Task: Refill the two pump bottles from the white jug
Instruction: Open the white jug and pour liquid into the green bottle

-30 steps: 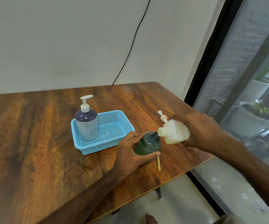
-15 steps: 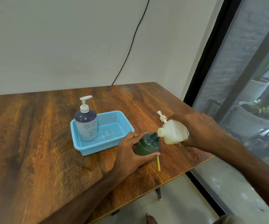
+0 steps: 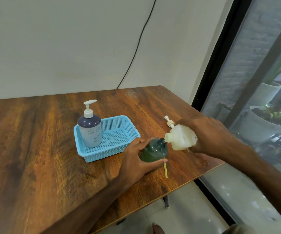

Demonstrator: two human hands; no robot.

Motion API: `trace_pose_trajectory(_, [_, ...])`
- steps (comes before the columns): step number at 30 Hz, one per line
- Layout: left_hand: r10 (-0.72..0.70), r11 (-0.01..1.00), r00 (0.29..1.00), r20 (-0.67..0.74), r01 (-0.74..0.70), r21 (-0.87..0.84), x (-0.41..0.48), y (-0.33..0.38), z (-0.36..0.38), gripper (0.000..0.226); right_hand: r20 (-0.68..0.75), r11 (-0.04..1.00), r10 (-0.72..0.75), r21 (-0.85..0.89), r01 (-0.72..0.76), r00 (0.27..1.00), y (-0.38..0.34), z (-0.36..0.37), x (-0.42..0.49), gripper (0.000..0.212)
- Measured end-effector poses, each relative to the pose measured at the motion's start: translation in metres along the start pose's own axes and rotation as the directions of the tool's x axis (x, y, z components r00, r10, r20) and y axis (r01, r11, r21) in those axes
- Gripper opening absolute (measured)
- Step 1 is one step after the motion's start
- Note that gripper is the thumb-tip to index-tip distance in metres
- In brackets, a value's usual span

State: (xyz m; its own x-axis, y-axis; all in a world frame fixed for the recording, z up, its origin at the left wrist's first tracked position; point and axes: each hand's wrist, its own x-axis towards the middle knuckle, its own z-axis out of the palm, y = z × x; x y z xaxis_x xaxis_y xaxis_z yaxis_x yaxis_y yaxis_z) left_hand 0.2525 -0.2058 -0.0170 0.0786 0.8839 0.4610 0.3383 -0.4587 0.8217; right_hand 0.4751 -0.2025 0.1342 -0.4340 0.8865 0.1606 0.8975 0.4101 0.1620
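- Near the right front edge of the wooden table (image 3: 35, 149), a green bottle (image 3: 154, 152) stands with its top open; the left hand (image 3: 136, 159) is wrapped around its body, fingers on the far side and thumb along the near side, clamped on it
- The right hand (image 3: 210, 137) grips a white jug (image 3: 182, 139) from its base end, closed around it; the jug is tipped on its side with its spout pointing left, just at the mouth of the green bottle
- A pump head (image 3: 169, 121) lies on the table just behind the jug; a thin yellow tube (image 3: 165, 170) lies on the table just in front of the green bottle
- To the left, a blue basket (image 3: 119, 149) sits on the table; a dark-topped pump bottle (image 3: 90, 130) with a white pump stands upright in its left end
- A black cable (image 3: 136, 48) runs down the wall behind
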Motion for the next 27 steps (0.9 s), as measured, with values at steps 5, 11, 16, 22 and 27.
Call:
trace_pose_trajectory(5, [0.015, 1.000, 1.000, -0.011, -0.015, -0.016, 0.0009, -0.0005, 0.0007, 0.081, -0.007, 1.000, -0.005, 0.000, 0.005, 1.000, 0.0012, 0.0014, 0.0006, 0.078])
trace_pose_trajectory(11, [0.026, 0.999, 1.000, -0.012, -0.026, -0.025, 0.0005, -0.0006, -0.0002, 0.080, -0.012, 1.000, -0.010, -0.012, 0.010, 1.000, 0.0024, 0.0035, 0.0016, 0.080])
trace_pose_trajectory(16, [0.016, 1.000, 1.000, -0.007, -0.016, -0.015, 0.0000, -0.0008, -0.0001, 0.081, -0.010, 1.000, -0.014, -0.005, 0.014, 1.000, 0.0026, 0.0026, 0.0022, 0.080])
trace_pose_trajectory(22, [0.018, 1.000, 1.000, -0.011, -0.019, -0.017, 0.0008, -0.0007, 0.0000, 0.080, -0.012, 1.000, -0.013, -0.020, 0.013, 1.000, 0.0035, 0.0027, 0.0023, 0.079])
trace_pose_trajectory(27, [0.021, 1.000, 1.000, -0.014, -0.021, -0.018, 0.0004, -0.0013, 0.0000, 0.080, -0.011, 0.999, -0.015, -0.032, 0.015, 1.000, 0.0032, 0.0009, 0.0031, 0.079])
